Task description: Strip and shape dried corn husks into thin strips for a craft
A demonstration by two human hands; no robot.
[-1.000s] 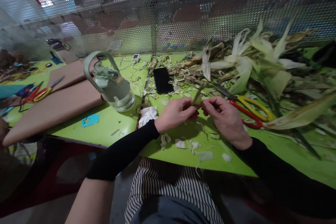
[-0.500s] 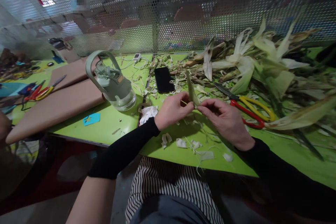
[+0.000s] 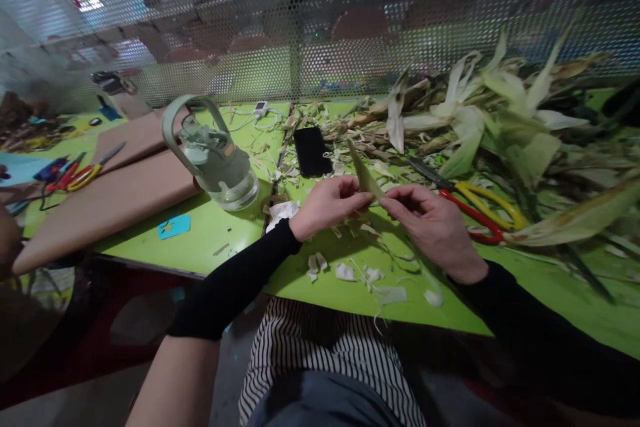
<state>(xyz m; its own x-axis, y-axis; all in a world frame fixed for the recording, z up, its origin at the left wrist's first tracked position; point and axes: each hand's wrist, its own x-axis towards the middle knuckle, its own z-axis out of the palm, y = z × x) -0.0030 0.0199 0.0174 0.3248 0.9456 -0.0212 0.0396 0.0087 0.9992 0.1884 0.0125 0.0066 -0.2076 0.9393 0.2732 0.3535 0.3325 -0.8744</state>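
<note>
Between my two hands, above the green table [image 3: 295,283], is a narrow piece of corn husk [image 3: 365,173] that points up and away to the left. My left hand [image 3: 330,207] pinches its lower end with thumb and forefinger. The thumb and fingertips of my right hand [image 3: 433,223] close on the same end from the right. Just beyond my right hand lie scissors [image 3: 480,207] with one red and one yellow handle. Husk scraps [image 3: 345,271] are scattered on the table below my hands. A black phone [image 3: 313,151] lies past my left hand.
A heap of corn husks [image 3: 465,113] covers the back right. Left of my hands stand a green handled water bottle [image 3: 220,167] and brown wrapped material [image 3: 115,203] with more scissors [image 3: 93,170] on top. A perforated metal screen [image 3: 240,33] rises behind the table.
The corn husk piece has tilted further left. My right hand has shifted slightly, and both hands still pinch the husk's lower end.
</note>
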